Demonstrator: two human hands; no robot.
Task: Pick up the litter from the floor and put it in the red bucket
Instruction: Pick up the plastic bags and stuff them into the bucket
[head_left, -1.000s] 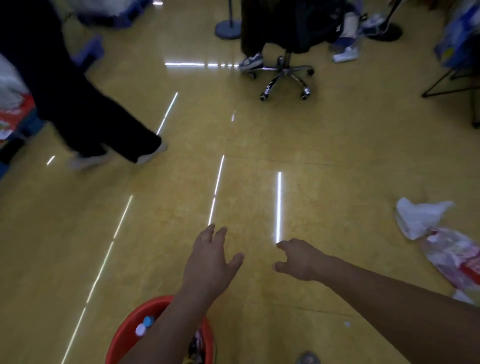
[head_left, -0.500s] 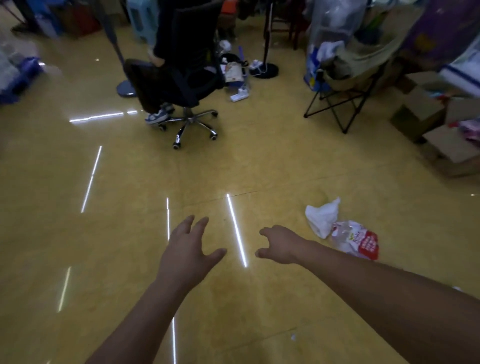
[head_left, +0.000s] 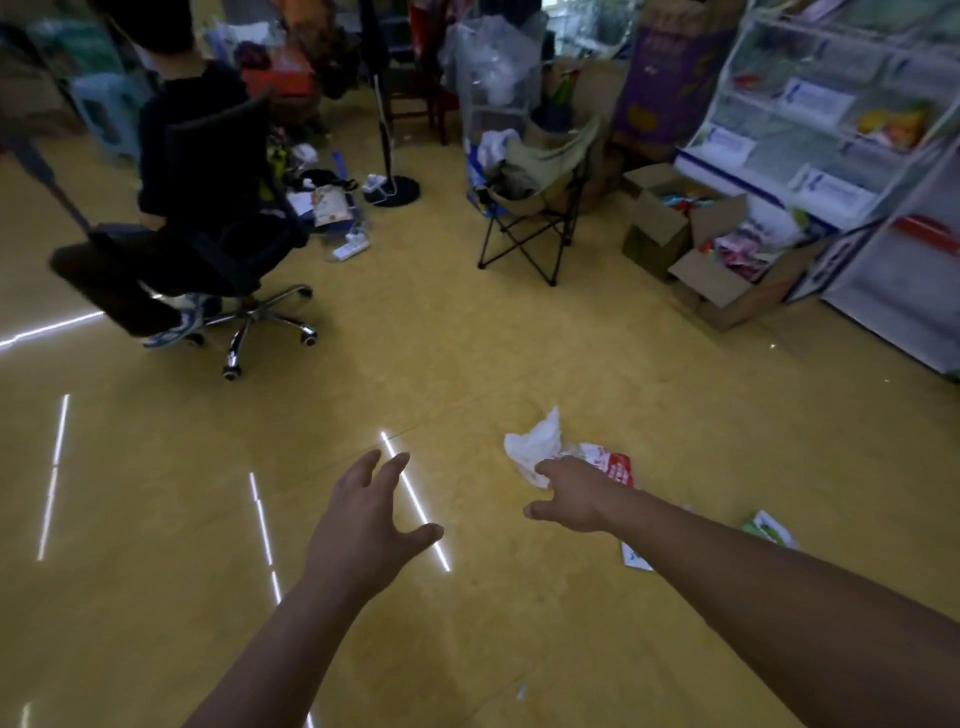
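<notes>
A crumpled white plastic bag (head_left: 535, 447) is lying on the glossy yellow floor (head_left: 467, 338) at one o'clock, touching a red-and-white printed wrapper (head_left: 610, 462) to its right. A black wheeled office chair (head_left: 223, 208) is standing well behind at ten o'clock.

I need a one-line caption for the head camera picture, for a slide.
Right hand reaches toward a white bag and a red wrapper on the yellow floor; left hand open.

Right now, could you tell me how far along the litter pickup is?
Done: cannot tell, the bucket is out of view. In hand: nothing; the left hand is empty, the right hand reaches for the white bag. Left: that bag, the red wrapper and green packet on the floor.
</notes>
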